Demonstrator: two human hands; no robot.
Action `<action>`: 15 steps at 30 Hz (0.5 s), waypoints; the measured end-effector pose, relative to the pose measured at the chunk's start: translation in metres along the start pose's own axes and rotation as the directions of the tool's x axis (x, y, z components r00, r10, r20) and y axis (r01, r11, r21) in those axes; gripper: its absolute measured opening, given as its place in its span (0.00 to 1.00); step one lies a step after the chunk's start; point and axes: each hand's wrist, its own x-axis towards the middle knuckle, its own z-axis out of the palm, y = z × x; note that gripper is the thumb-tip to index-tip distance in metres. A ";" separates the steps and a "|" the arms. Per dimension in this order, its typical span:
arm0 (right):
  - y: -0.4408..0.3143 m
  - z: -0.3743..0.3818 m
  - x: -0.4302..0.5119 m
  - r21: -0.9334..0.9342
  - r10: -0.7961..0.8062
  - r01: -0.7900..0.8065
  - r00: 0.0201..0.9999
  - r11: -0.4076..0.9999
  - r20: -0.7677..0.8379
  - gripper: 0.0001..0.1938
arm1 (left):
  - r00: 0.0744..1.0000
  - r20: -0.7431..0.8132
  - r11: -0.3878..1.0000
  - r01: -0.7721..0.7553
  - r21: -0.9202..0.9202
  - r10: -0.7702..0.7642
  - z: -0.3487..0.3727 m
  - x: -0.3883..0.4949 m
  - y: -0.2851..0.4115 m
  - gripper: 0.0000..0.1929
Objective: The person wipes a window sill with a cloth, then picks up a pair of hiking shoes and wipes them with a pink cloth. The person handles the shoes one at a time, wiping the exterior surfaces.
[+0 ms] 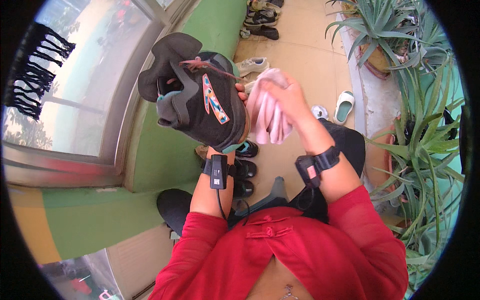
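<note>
My left hand (242, 93) holds up a black sneaker (198, 112) with a patterned side patch, teal trim and pink laces; most of that hand is hidden behind the shoe, and its fingertips show at the sole. In my right hand (287, 95) is a bunched pale pink cloth (270, 112), at the sole side of the sneaker. The cloth hangs in folds below my fingers. A pink lace reaches from the shoe towards the cloth.
White shoes (252, 66) and a white clog with teal lining (344, 107) lie on the tiled floor. Dark shoes (244, 168) stand below my left forearm, more shoes (262, 18) farther off. Potted aloe plants (378, 28) line the right; a green wall (150, 150) and window are left.
</note>
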 end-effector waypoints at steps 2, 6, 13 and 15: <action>-0.012 -0.004 -0.006 0.007 -0.083 0.083 0.995 0.997 -0.053 0.12 | 0.993 -0.004 0.985 -0.114 0.127 0.116 0.004 -0.005 -0.010 0.16; -0.020 0.011 -0.037 -0.138 -0.154 0.160 0.987 0.977 0.056 0.15 | 0.873 0.093 0.792 -0.475 0.383 0.479 0.011 -0.009 -0.033 0.16; 0.009 0.039 -0.034 -0.619 -0.548 0.631 0.756 0.467 0.358 0.19 | 0.878 -0.007 0.753 -0.407 0.517 0.479 0.020 -0.024 -0.037 0.17; 0.014 0.038 -0.026 -0.642 -0.511 0.580 0.797 0.501 0.322 0.19 | 0.892 -0.052 0.766 -0.355 0.536 0.449 0.018 -0.024 -0.037 0.17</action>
